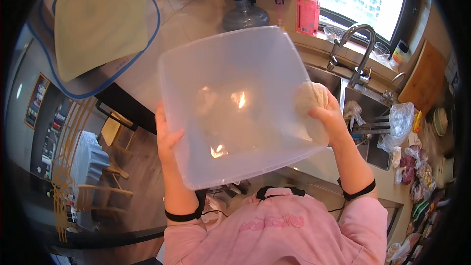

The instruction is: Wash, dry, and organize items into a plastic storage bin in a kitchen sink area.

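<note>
A large translucent plastic bin [235,110] is held up in front of my body, and its inside faces the camera. My left hand [168,132] grips the bin's left wall, thumb over the rim. At the right wall, my right hand [327,114] holds a pale cloth [312,99] against the bin, with the thumb on the cloth. Part of the cloth shows dimly through the plastic. Light reflections lie on the bin's bottom, and nothing solid is seen inside it.
A double sink with a curved faucet [362,44] is at the right, plastic bags beside it. A pink pump bottle [308,11] stands on the window sill. Behind the bin is a water jug [244,16]. A blue-rimmed container with a yellowish sheet [103,22] is at the upper left.
</note>
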{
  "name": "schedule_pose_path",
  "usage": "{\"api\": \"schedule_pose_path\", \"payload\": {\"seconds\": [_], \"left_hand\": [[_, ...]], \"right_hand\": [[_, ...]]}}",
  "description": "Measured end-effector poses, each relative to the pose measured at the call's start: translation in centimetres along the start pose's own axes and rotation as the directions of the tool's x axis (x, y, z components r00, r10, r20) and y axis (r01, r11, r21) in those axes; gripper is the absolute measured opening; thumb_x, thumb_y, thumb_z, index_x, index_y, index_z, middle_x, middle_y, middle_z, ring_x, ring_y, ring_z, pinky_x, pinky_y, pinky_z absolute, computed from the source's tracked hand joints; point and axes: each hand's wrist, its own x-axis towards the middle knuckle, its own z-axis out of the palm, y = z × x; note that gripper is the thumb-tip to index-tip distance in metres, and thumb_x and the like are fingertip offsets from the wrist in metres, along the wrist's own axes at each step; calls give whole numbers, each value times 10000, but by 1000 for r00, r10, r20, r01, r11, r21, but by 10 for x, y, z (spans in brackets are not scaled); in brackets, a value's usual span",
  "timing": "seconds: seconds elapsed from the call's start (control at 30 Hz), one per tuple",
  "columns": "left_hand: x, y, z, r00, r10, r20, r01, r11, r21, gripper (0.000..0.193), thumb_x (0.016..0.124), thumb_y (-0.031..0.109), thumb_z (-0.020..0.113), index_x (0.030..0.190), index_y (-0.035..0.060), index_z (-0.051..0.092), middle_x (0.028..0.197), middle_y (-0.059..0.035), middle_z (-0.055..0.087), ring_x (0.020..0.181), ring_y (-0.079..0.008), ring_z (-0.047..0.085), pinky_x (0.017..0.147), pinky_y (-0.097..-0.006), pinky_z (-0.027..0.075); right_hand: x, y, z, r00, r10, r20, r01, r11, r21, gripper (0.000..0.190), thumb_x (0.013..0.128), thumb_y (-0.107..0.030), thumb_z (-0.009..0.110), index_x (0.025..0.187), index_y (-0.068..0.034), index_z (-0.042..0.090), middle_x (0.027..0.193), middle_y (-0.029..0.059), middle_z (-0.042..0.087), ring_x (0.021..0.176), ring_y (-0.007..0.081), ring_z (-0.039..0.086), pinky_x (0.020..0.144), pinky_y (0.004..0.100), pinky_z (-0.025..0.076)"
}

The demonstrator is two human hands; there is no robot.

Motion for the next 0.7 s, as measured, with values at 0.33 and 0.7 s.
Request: {"api": "schedule_pose_path", "payload": {"seconds": [0.33,0.7], "left_hand": [[38,-22,13,982,-189,-32,191,970,152,231,571,-121,428,692,75,415,769,-28,510,702,-111,499,657,-216,408],[23,-5,26,975,197,-101,-206,975,-81,226,544,-121,383,697,45,370,1255,-244,409,1199,-379,371,973,-546,300]], "right_hand": [[27,5,-23,986,-102,-133,85,988,-129,375,766,-103,563,1128,-53,478,1069,68,498,1003,165,481,850,296,394],[3,-129,13,434,-896,-95,517,334,-788,231,842,-173,560,1048,-72,579,981,68,474,879,102,468,749,233,402]]}}
